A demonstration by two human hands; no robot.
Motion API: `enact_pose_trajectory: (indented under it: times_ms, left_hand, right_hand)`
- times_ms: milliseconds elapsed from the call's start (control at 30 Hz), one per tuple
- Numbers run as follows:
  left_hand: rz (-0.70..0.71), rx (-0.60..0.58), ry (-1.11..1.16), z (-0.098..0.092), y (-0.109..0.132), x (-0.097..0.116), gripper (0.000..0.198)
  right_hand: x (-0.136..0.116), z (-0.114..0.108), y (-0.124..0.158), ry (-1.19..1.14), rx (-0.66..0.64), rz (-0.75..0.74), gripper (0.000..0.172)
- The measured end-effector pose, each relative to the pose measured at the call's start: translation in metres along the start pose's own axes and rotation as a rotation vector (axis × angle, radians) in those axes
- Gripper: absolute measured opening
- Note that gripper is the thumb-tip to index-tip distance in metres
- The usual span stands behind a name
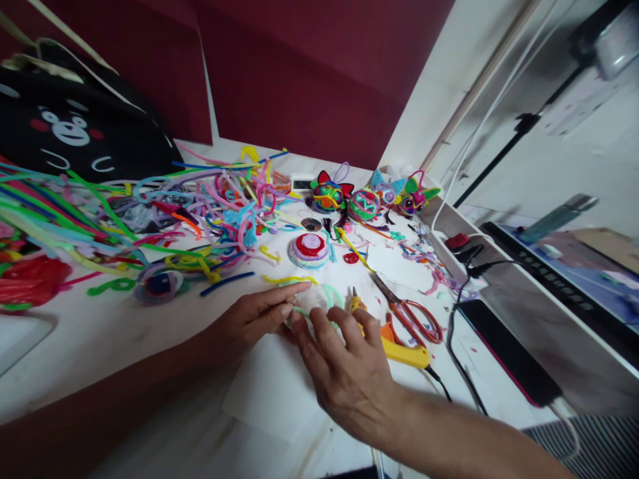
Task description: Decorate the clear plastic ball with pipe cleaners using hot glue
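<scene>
Left hand pinching the edge of a pale round piece; right hand has fingers over it, can't tell if gripping. Piece sits nearer than the red-and-lilac disc, left of scissors.

Left hand: bare; slim in outline, its fingers tapering towards the tips; a small nail shows on the thumb
Left forearm: bare as far as the view reaches; long and smooth-sided, widening away from the hand; shadowed and soft with blur, so finer detail cannot be told
Right hand: bare; broad across the back, with slender fingers, rounded knuckles and faint creases over the joints
Right wrist: bare; narrower than the back of the hand
Right forearm: bare as far as the view reaches; smooth, rounded; slightly blurred
</scene>
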State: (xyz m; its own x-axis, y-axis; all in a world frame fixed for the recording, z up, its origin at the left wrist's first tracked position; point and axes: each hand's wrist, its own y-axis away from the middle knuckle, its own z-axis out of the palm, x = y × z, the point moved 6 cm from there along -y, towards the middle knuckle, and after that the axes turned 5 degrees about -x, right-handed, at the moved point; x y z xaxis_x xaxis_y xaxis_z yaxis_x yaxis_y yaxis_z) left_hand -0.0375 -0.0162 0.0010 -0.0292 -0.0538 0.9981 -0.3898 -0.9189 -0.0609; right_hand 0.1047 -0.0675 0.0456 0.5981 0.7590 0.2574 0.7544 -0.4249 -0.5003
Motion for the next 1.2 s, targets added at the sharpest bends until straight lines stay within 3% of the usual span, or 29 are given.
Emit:
enact_pose_trajectory:
  times_ms: [200,300,500,767,1033,1200]
  left_hand:
    - [-0.029,0.036,-0.074,0.0,0.0,0.002,0.041]
    - [-0.063,0.029,0.062,0.001,-0.001,-0.002,0.042]
    - [-0.089,0.109,0.377,-0.006,-0.005,-0.006,0.038]
    - [-0.102,0.205,0.438,-0.02,-0.007,0.003,0.035]
    - [-0.096,0.199,0.354,-0.027,-0.008,0.012,0.039]
    - [-0.1,0.16,0.318,-0.033,-0.009,0.013,0.038]
  right_hand:
    - [0.002,-0.005,-0.001,-0.064,0.007,-0.014,0.04]
    - [0.012,-0.014,-0.004,-0.241,0.033,0.009,0.042]
    - [0.054,-0.014,-0.004,-0.478,0.131,0.283,0.036]
    - [0.083,0.007,-0.002,-0.833,0.084,0.546,0.033]
    - [0.083,0.04,0.004,-1.325,-0.175,0.769,0.041]
    - [0.072,0.049,0.001,-1.566,-0.3,0.766,0.045]
